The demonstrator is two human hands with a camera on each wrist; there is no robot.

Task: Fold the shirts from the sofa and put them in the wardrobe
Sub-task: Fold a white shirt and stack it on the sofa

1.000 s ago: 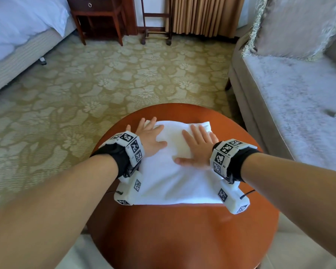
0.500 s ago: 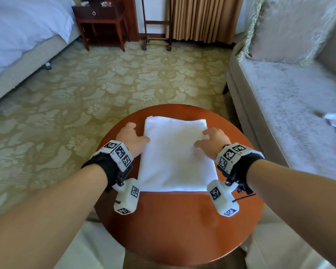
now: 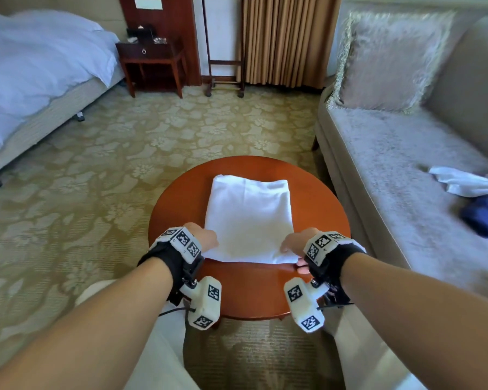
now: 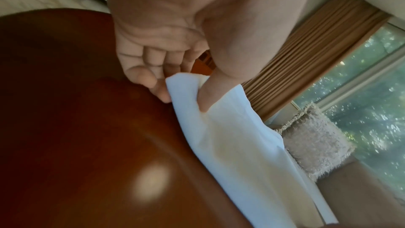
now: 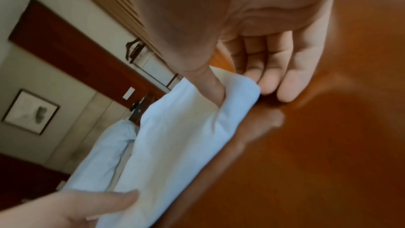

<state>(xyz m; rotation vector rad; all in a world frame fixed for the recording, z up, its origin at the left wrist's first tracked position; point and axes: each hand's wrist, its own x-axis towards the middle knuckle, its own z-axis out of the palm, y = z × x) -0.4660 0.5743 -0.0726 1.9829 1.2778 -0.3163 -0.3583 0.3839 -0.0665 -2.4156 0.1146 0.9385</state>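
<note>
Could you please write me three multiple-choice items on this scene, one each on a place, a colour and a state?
1. Where does the folded white shirt lie?
A. on the round wooden table
B. on the bed
C. on the carpet

2. What colour is the garment beside the white one on the sofa?
A. red
B. dark blue
C. green

3. How does the left hand meet the shirt?
A. flat on top
B. apart from it
C. pinching a near corner

Key: A, the wood shows around the shirt; B, it is navy; C, the thumb lies over the cloth with fingers beneath.
</note>
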